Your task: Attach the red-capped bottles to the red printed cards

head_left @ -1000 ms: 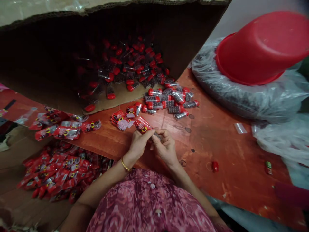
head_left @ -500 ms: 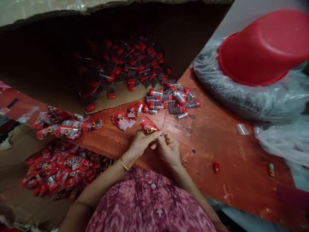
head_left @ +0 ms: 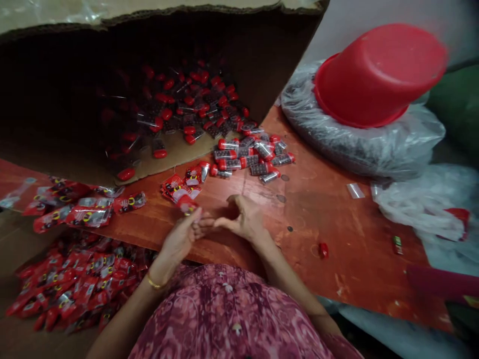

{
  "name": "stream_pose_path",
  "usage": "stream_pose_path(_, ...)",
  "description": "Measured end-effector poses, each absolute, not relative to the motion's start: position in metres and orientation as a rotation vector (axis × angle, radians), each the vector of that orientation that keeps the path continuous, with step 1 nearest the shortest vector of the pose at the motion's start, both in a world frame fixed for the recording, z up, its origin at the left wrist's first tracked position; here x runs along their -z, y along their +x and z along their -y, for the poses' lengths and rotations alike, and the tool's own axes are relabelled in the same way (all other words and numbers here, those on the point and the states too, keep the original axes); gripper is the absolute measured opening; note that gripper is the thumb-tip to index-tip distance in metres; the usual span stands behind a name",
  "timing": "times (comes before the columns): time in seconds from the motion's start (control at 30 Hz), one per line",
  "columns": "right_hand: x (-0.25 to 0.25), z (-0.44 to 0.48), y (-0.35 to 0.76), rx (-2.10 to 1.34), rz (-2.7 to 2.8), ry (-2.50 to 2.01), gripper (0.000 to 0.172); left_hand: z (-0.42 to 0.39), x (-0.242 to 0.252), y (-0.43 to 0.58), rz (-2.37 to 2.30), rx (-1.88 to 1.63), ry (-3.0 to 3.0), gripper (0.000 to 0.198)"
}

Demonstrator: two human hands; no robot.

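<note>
My left hand (head_left: 180, 235), with a gold bangle at the wrist, pinches a small red printed packet (head_left: 186, 203), blurred by motion. It is close to a little pile of flat red packets (head_left: 172, 185) on the table. To its right, my right hand (head_left: 247, 219) has thumb and fingers spread in a C shape, with nothing visible between them. Beyond the hands lies a heap of clear tubes with red caps (head_left: 243, 162), dark beads inside. Filled red packets (head_left: 88, 212) rest along the table's left edge.
A large cardboard box (head_left: 175, 159) on its side holds many capped tubes. Below left, another box (head_left: 9, 239) holds a heap of finished-looking red packets (head_left: 80, 284). A red bucket (head_left: 377, 75) sits upside down on a plastic-wrapped bundle (head_left: 348, 149). One red cap (head_left: 324, 250) lies at right.
My hands have come apart. The left carried the red packet left toward the flat packets, while the right let go and spread its fingers. The whole view has shifted slightly.
</note>
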State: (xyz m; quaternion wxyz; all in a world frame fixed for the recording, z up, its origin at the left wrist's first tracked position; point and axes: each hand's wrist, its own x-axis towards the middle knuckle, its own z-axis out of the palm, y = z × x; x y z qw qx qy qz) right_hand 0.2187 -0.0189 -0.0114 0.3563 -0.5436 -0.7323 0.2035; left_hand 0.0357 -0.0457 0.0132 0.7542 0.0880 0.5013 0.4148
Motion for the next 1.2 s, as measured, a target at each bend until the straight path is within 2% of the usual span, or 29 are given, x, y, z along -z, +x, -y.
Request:
stream_pose_path(0.17, 0.020, -0.026, 0.276, 0.047, 1.763, -1.930, 0.053, 0.029, -0.033, -0.046, -1.349, -1.477, -0.003, 0.039)
stream_pose_path(0.27, 0.035, -0.036, 0.295, 0.074, 1.818, -2.053, 0.054, 0.027, -0.033, -0.061, -1.448, -1.570, 0.066, 0.048)
stream_pose_path(0.4, 0.048, -0.010, 0.282, 0.024, 1.953, -2.018, 0.054, 0.028, -0.018, -0.032, -1.819, -1.415, 0.839, 0.031)
stream_pose_path(0.5, 0.052, 0.016, 0.264, -0.008, 2.013, -1.925, 0.056, 0.020, -0.004, -0.014, -2.022, -1.138, 1.567, 0.030)
stream_pose_path(0.57, 0.053, 0.027, 0.258, -0.006, 2.003, -1.846, 0.054, 0.012, 0.005, -0.013, -2.086, -0.928, 1.795, 0.031)
stream_pose_path(0.77, 0.024, 0.027, 0.239, -0.037, 1.962, -1.651, 0.035, 0.004, 0.014, -0.022, -2.185, -0.556, 1.915, 0.034)
stream_pose_path(0.9, -0.005, -0.002, 0.190, -0.335, 2.048, -1.810, 0.045, 0.007, 0.011, -0.017, -2.246, -0.462, 1.919, 0.037)
stream_pose_path(1.03, -0.011, -0.038, 0.143, -0.394, 2.157, -2.055, 0.059, 0.008, 0.012, -0.016, -2.279, -0.456, 1.910, 0.038)
stream_pose_path(1.2, 0.004, -0.055, 0.139, -0.481, 2.207, -2.000, 0.031, 0.007, 0.014, -0.019, -2.242, -0.538, 1.886, 0.036)
